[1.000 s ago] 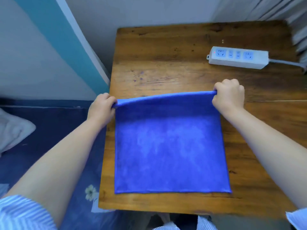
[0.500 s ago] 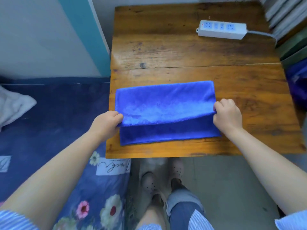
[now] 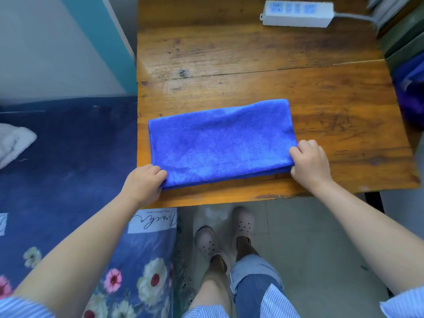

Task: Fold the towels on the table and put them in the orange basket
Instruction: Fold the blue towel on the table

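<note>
A blue towel [image 3: 220, 141] lies folded in half on the wooden table [image 3: 252, 56], close to the front edge. My left hand [image 3: 143, 184] pinches its near left corner. At the near right corner, my right hand [image 3: 309, 161] grips both layers. The upper layer's edge meets the lower one along the front. No orange basket is in view.
A white power strip [image 3: 298, 13] lies at the table's back right, its cable running off right. More blue and purple cloth [image 3: 410, 92] shows at the right edge. A bed with a dark blue floral cover [image 3: 68, 168] stands left. My feet [image 3: 224, 235] stand below the table's front edge.
Both hands have carried the towel's far edge toward me and laid it on the near edge, folding it in half. The view has tilted downward.
</note>
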`<state>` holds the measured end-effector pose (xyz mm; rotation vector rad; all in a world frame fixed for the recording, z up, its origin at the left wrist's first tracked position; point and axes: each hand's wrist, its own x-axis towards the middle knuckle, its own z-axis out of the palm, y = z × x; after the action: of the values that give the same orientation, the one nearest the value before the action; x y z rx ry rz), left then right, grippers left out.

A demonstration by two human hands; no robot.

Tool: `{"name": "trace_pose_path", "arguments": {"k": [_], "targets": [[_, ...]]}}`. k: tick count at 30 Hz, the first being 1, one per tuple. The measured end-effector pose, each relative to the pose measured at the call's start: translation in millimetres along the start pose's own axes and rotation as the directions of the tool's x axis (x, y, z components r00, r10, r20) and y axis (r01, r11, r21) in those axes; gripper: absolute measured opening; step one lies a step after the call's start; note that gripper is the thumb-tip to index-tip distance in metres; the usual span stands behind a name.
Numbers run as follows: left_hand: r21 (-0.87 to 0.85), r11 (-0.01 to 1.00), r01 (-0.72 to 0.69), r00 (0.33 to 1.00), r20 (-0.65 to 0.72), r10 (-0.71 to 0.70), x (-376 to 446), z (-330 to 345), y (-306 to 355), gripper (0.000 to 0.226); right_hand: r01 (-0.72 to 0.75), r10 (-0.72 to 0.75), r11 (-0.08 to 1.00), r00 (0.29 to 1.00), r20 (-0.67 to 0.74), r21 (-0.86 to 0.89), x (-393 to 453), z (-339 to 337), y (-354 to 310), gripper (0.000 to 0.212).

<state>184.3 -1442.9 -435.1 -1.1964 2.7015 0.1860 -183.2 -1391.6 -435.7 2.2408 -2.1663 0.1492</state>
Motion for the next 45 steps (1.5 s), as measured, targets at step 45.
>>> {"name": "trace_pose_path", "arguments": {"k": [45], "targets": [[-0.237, 0.735, 0.635, 0.771, 0.147, -0.619, 115, -4, 4, 0.058, -0.125, 0.091, 0.991, 0.906, 0.412, 0.057, 107, 26, 3, 0.083]]}}
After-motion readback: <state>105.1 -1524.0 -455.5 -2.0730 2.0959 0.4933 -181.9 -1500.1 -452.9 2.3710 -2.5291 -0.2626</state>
